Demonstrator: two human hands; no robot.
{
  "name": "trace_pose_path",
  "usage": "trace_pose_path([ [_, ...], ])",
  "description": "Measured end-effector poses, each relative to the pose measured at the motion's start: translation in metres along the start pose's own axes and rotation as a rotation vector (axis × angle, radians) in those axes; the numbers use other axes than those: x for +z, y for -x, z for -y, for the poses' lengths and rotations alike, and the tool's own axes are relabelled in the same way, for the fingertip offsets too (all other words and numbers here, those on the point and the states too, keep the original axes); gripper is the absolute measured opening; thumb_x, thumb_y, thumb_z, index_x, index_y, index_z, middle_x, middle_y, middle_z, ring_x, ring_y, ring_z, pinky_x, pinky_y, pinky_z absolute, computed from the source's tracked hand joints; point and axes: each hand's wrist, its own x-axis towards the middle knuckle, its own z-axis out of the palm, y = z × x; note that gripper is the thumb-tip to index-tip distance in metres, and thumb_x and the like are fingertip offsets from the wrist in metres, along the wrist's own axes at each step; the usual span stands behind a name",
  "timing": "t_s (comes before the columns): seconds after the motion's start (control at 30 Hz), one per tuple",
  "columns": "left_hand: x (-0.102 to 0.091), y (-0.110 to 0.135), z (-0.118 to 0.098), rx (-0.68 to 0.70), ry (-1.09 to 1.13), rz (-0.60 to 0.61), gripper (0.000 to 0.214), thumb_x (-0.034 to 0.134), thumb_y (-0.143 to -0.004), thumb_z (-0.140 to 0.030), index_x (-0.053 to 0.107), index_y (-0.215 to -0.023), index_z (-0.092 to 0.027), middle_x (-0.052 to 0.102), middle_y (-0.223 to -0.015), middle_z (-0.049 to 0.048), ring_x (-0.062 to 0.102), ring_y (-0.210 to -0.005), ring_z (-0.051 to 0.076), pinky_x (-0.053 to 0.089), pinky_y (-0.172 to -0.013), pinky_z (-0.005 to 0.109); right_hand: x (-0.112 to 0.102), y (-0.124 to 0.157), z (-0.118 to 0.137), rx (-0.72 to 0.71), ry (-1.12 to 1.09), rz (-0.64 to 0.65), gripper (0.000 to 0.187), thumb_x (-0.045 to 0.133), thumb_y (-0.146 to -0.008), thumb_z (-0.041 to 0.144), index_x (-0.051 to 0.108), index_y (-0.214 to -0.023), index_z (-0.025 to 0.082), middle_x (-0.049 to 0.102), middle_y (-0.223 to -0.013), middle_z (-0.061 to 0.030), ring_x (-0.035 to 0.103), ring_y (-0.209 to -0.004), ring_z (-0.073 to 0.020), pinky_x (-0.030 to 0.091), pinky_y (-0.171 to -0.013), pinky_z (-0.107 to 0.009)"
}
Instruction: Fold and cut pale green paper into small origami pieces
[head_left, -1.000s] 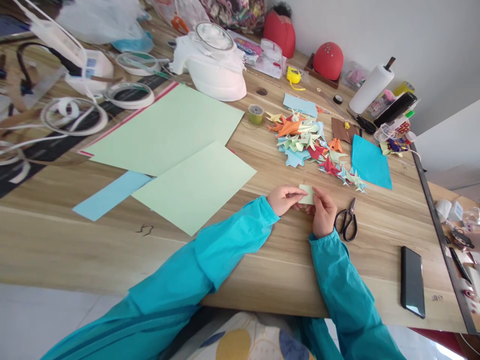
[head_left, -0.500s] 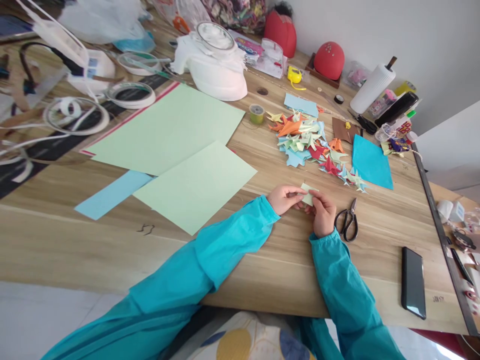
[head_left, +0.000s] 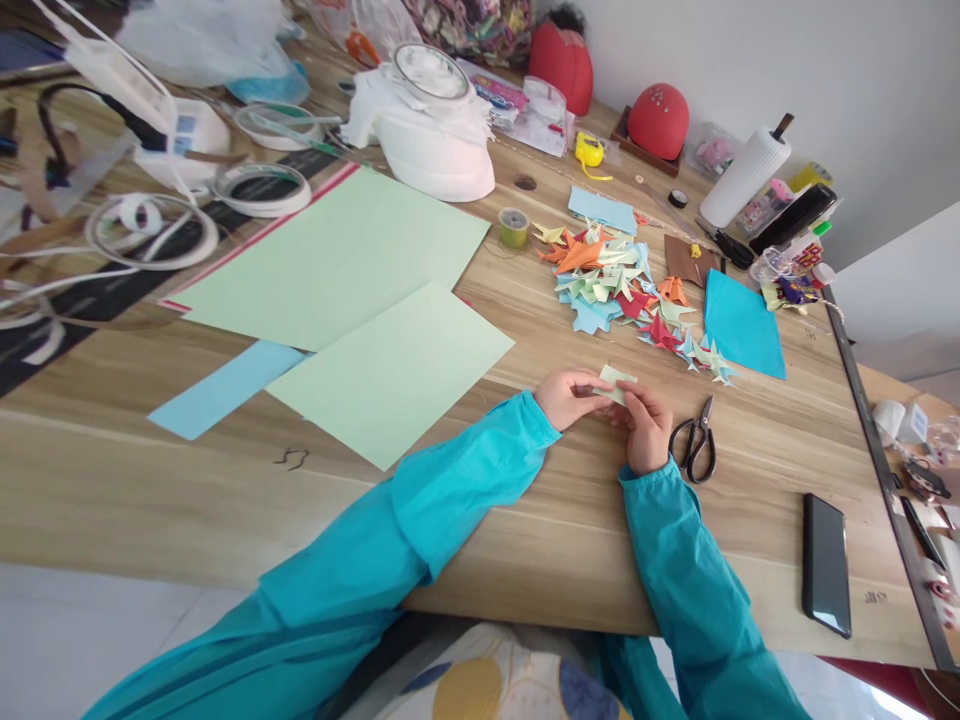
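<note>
Between my hands is a small piece of pale green paper point(head_left: 616, 378), its lower part covered by my fingers. My left hand point(head_left: 571, 400) pinches its left side, and my right hand point(head_left: 648, 420) grips its right side with the thumb on top. Just right of my right hand lie black-handled scissors point(head_left: 698, 440), tips pointing away from me. Beyond my hands a heap of folded paper cranes point(head_left: 600, 265) in orange, green, blue and red spreads over the table. Large pale green sheets point(head_left: 397, 380) lie to the left, partly over a light blue paper strip point(head_left: 225, 390).
A phone point(head_left: 826, 565) rests near the right front. Behind the cranes are a bright blue cloth or sheet point(head_left: 744, 322), a thread spool point(head_left: 513, 228) and a yellow tape measure point(head_left: 589, 150). Tape rolls point(head_left: 262, 190) and cables crowd the far left.
The small green paper has shifted and tilted slightly between my fingers. Both arms stay in nearly the same place, and the rest of the table looks the same.
</note>
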Motion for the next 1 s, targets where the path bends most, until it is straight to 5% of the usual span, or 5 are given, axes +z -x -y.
trace_pose_path([
  [0.2,-0.0001,-0.0009,-0.0053,0.033,0.027,-0.064,0.033,0.077,-0.052,-0.039,0.069,-0.071,-0.012,0.067,-0.078,0.0055,0.063,-0.066,0.015,0.055,-0.063,0.029,0.0015,0.0026,0.0088,-0.067,-0.095,0.144,0.025,0.064,-0.073,0.034,0.067,-0.093,0.020,0.061,-0.064,0.0000,0.055,-0.060,-0.0134,0.043,-0.048,-0.024],
  [0.63,-0.0017,-0.0011,-0.0032,-0.037,0.085,-0.134,0.033,0.078,-0.052,-0.031,0.069,-0.077,-0.012,0.068,-0.064,0.0028,0.063,-0.058,0.014,0.056,-0.064,0.030,0.0027,0.0010,0.0091,-0.131,0.019,0.024,0.030,0.071,-0.065,0.034,0.066,-0.090,0.019,0.058,-0.059,0.0022,0.049,-0.050,-0.0102,0.043,-0.045,-0.025],
  [1.0,-0.0038,-0.0028,0.0000,0.051,-0.075,-0.119,0.031,0.077,-0.052,-0.033,0.070,-0.075,-0.013,0.069,-0.085,0.0066,0.061,-0.066,0.014,0.055,-0.064,0.028,0.0036,0.0001,0.0076,-0.111,0.007,-0.017,0.024,0.071,-0.066,0.036,0.067,-0.081,0.018,0.060,-0.058,0.0011,0.053,-0.051,-0.0121,0.044,-0.044,-0.025],
])
